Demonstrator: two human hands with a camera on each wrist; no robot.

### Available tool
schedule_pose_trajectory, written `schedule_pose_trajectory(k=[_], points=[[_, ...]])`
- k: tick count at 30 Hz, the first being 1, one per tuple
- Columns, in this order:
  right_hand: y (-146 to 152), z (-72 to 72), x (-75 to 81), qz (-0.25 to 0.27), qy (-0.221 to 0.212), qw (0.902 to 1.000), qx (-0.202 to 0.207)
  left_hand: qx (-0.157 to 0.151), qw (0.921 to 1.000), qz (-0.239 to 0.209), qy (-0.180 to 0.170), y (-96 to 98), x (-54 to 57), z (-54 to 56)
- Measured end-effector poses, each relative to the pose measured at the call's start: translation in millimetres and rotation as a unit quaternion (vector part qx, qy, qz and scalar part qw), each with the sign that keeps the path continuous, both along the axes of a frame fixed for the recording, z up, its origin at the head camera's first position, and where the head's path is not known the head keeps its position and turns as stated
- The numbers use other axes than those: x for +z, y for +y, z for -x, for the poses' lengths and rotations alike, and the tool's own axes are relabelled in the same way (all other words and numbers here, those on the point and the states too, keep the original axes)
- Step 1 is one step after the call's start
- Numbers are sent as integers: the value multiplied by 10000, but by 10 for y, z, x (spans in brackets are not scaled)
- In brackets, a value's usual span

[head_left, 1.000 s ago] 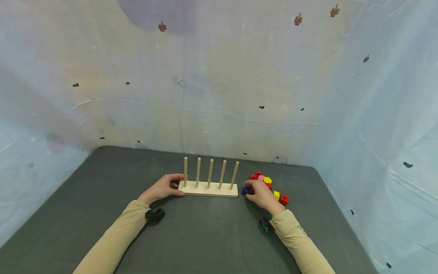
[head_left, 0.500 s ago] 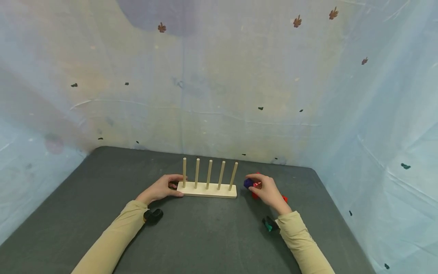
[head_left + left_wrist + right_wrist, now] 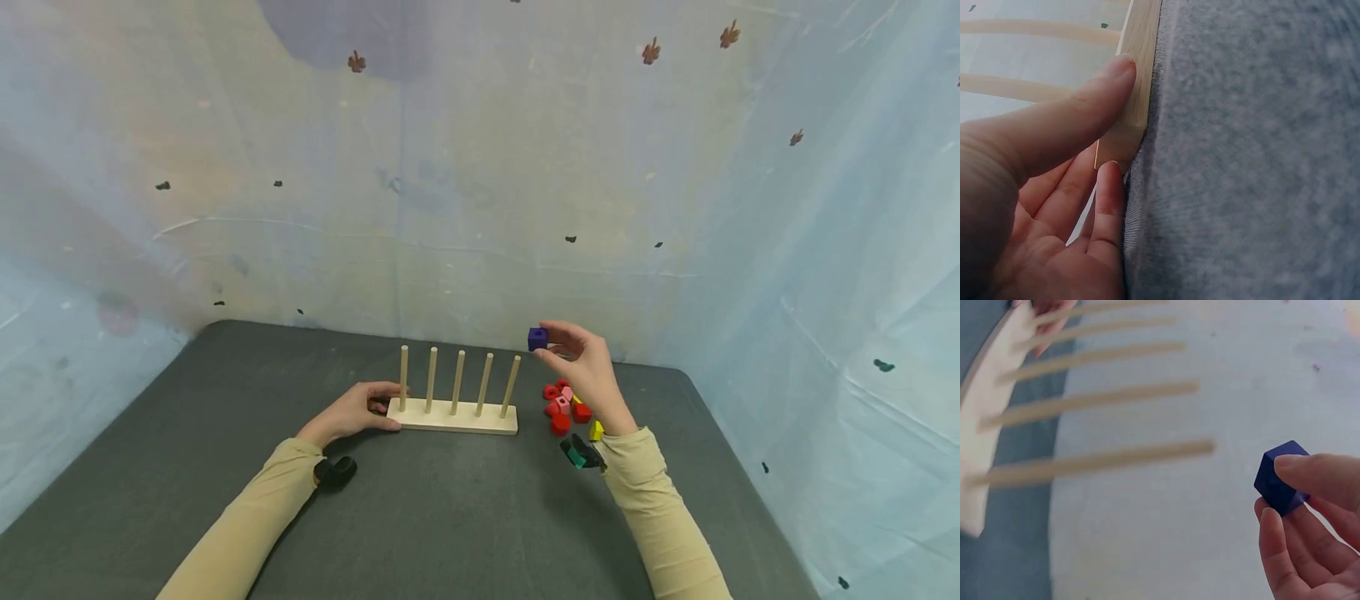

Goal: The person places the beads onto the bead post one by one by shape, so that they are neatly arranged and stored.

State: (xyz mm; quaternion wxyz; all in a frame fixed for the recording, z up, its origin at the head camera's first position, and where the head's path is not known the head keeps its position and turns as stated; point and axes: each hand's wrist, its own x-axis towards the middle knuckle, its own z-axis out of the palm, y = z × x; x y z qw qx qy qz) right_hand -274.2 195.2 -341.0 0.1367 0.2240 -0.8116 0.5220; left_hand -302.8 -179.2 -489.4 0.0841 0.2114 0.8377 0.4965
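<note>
A pale wooden peg stand (image 3: 450, 419) with several upright pegs rests on the dark table. My left hand (image 3: 358, 413) grips its left end; in the left wrist view the thumb (image 3: 1085, 112) lies along the wooden base (image 3: 1138, 69) and the other fingers sit at its end. My right hand (image 3: 588, 367) holds up a dark blue bead (image 3: 537, 338) with a hole in its top, pinched between thumb and fingers. In the right wrist view the blue bead (image 3: 1280, 478) is beside the tip of the nearest peg (image 3: 1204, 447), apart from it.
Red, pink and yellow beads (image 3: 560, 423) lie in a loose cluster right of the stand, below my right hand. The dark table (image 3: 450, 517) ends at a patterned hanging sheet (image 3: 480, 208) behind and to the right.
My right hand has picked up the blue bead from beside the cluster and raised it above peg-top height. The left hand keeps its grip on the stand.
</note>
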Motion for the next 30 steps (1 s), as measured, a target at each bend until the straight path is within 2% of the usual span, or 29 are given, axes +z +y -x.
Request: schedule_pose_trajectory(k=[5,9,19,22,24,29,30], points=[[-321,-134,302,367,-37,9981,493,53,9999,-7,-89,-14,-29,0],[-556,-156,387,486,106,9955,802,-3,9999,-90,-69,-20,-39,6],[-1118,-150,308,761,306,9861,1444,20,9999,-117,-106,-1,-12,20],[-1266,-149,251,816,321,9847,1503,-9,9999,-118,-82,4,-7,21],[-1354,-143,207,822,324,9844,1523,-56,9999,-107,-68,22,69,-25],[-1538,-127,81,788,314,9851,1495,-133,9999,-54,23,6,62,-27],[-1568,-124,59,767,300,9854,1488,-130,9999,-69,20,-7,28,-10]])
